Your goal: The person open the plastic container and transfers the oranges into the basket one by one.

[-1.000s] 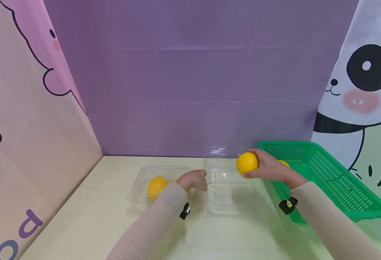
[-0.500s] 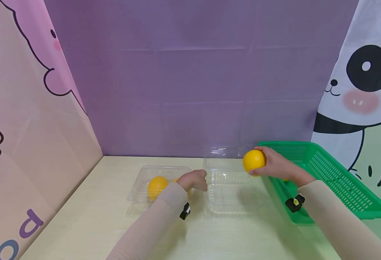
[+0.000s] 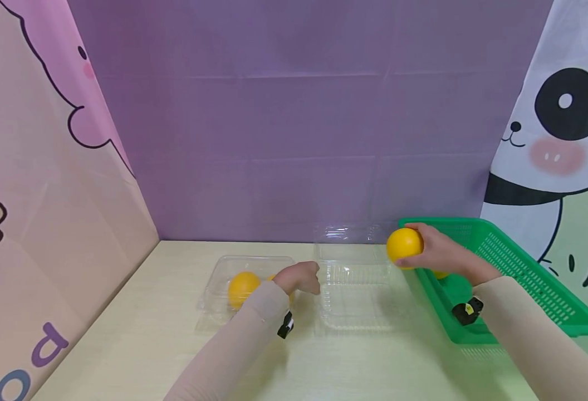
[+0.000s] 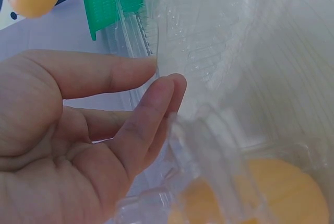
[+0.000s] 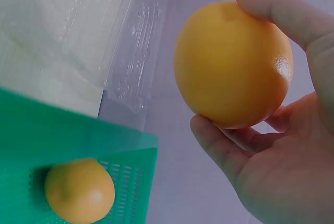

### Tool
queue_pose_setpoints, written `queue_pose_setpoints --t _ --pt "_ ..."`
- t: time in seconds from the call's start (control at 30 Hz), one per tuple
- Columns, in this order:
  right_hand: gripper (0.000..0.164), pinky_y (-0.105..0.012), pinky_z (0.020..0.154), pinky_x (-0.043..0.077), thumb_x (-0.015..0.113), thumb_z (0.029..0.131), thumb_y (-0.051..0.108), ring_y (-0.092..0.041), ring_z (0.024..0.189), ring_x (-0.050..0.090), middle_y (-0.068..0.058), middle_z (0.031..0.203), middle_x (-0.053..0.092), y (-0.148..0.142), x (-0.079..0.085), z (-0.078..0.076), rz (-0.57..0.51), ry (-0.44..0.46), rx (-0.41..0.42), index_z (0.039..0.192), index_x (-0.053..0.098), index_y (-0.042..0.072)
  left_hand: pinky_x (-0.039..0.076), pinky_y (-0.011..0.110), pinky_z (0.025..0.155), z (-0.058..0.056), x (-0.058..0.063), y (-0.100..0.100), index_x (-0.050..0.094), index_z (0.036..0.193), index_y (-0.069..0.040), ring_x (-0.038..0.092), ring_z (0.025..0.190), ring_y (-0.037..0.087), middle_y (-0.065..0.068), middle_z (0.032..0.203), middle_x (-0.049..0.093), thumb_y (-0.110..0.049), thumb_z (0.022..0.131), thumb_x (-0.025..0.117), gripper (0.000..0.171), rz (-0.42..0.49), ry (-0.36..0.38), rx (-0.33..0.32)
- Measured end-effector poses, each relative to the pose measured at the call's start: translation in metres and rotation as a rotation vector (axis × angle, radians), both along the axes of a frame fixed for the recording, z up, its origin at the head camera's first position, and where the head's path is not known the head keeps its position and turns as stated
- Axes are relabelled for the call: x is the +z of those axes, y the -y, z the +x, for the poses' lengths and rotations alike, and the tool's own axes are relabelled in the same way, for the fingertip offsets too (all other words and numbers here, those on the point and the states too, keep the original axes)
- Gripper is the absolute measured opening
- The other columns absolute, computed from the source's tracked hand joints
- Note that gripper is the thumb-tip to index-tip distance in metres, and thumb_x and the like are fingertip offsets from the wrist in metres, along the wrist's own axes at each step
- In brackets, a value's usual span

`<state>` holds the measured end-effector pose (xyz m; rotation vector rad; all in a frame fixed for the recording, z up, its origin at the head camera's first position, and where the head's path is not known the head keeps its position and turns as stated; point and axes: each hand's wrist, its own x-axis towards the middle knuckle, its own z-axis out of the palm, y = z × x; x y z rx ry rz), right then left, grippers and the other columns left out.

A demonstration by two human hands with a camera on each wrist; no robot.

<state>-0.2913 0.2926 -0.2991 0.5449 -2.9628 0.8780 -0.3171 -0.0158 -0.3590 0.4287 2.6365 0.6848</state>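
My right hand (image 3: 441, 253) holds an orange (image 3: 405, 248) between thumb and fingers, raised beside the left rim of the green basket (image 3: 534, 284). In the right wrist view another orange (image 5: 79, 191) lies inside that basket. At the centre of the table stands a clear plastic clamshell box (image 3: 356, 312), its lid folded back and nothing inside. Thumb and fingertips of my left hand (image 3: 300, 277) pinch its left edge, as the left wrist view shows. Left of this hand, a second clear box (image 3: 219, 278) contains oranges (image 3: 243, 289), partly hidden by the forearm.
A purple cloth (image 3: 284, 122) hangs behind the pale wooden table (image 3: 123, 334). Printed cartoon cloths flank it, with a panda (image 3: 549, 139) on the right. Each wrist carries a small black camera.
My right hand has moved to the right with the orange, away from above the open box and towards the basket. The left hand stays where it was.
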Motion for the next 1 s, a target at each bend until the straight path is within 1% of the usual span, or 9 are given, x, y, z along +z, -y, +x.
queue_pose_setpoints --t 0.17,0.33,0.37,0.57,0.83,1.0 --pt "0.096 -0.048 0.081 0.055 0.079 0.085 0.041 -0.036 0.103 0.054 -0.029 0.136 0.042 -0.007 -0.001 -0.001 0.016 0.014 -0.014 0.15 0.027 -0.009 0.035 0.045 0.114 -0.003 -0.001 -0.001 0.04 0.149 0.004 0.041 0.139 0.033 0.017 0.15 0.046 -0.005 0.091 0.064 0.063 0.003 0.015 0.012" --pt "0.097 -0.049 0.081 0.054 0.079 0.084 0.042 -0.036 0.103 0.054 -0.029 0.135 0.043 -0.014 0.001 0.0 0.027 0.017 -0.026 0.149 0.028 -0.009 0.035 0.044 0.114 -0.002 -0.001 -0.001 0.039 0.149 0.004 0.04 0.14 0.033 0.017 0.151 0.045 -0.005 0.092 0.064 0.063 -0.001 0.011 0.004" --pt "0.097 -0.049 0.081 0.054 0.079 0.084 0.042 -0.036 0.103 0.054 -0.029 0.134 0.043 -0.015 0.002 0.0 0.028 0.016 -0.027 0.149 0.028 -0.009 0.034 0.044 0.115 -0.001 0.001 -0.001 0.039 0.15 0.004 0.04 0.14 0.033 0.017 0.151 0.044 -0.005 0.092 0.064 0.063 0.008 0.015 0.008" --pt "0.094 -0.048 0.081 0.054 0.078 0.086 0.04 -0.035 0.102 0.054 -0.028 0.133 0.044 -0.023 0.006 0.002 0.019 0.022 -0.032 0.149 0.027 -0.009 0.034 0.045 0.114 0.0 0.0 0.0 0.039 0.15 0.004 0.04 0.14 0.033 0.017 0.151 0.044 -0.005 0.091 0.065 0.064 0.012 0.003 -0.003" --pt "0.094 -0.047 0.079 0.053 0.077 0.087 0.04 -0.035 0.101 0.054 -0.029 0.133 0.044 -0.036 0.003 -0.001 0.036 0.025 -0.044 0.148 0.027 -0.01 0.035 0.045 0.114 0.001 0.0 0.0 0.039 0.15 0.004 0.041 0.139 0.033 0.017 0.151 0.045 -0.005 0.092 0.065 0.064 0.01 0.008 0.004" --pt "0.095 -0.045 0.078 0.053 0.076 0.088 0.039 -0.035 0.1 0.055 -0.031 0.131 0.044 -0.043 0.003 -0.002 0.044 0.029 -0.044 0.148 0.025 -0.013 0.035 0.044 0.114 0.0 -0.001 0.0 0.039 0.149 0.005 0.041 0.139 0.033 0.018 0.15 0.045 -0.004 0.091 0.064 0.064 0.007 -0.007 -0.008"
